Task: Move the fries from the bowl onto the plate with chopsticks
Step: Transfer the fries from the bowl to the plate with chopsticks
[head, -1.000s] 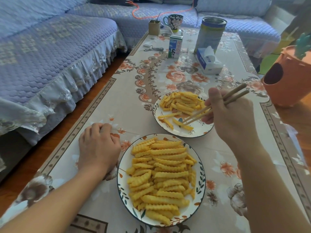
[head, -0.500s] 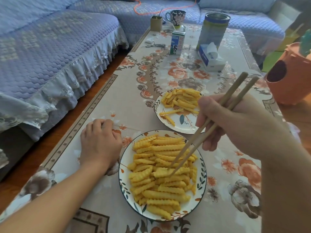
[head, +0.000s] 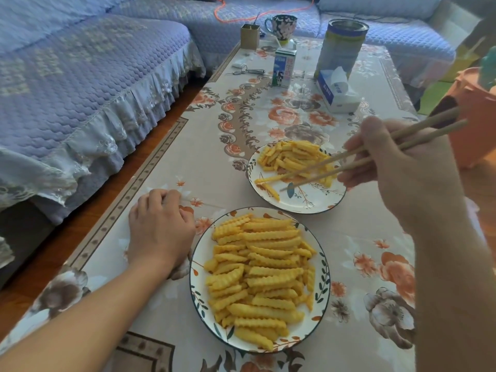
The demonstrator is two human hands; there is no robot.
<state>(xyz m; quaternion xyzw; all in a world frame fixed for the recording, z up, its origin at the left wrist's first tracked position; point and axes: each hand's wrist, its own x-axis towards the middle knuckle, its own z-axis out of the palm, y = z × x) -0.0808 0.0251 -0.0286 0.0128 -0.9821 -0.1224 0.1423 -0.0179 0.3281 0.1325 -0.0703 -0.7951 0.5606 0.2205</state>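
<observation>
On a floral tablecloth (head: 241, 167) our curled, empty left hand (head: 161, 229) rests at nine o'clock of the heaped bowl (head: 200, 287). Our right hand (head: 397, 167) grips the chopsticks (head: 349, 162), their tips over the plate (head: 316, 202) at twelve o'clock, seemingly pinching one fry (head: 267, 179); a loose pinch could drop it short.
</observation>
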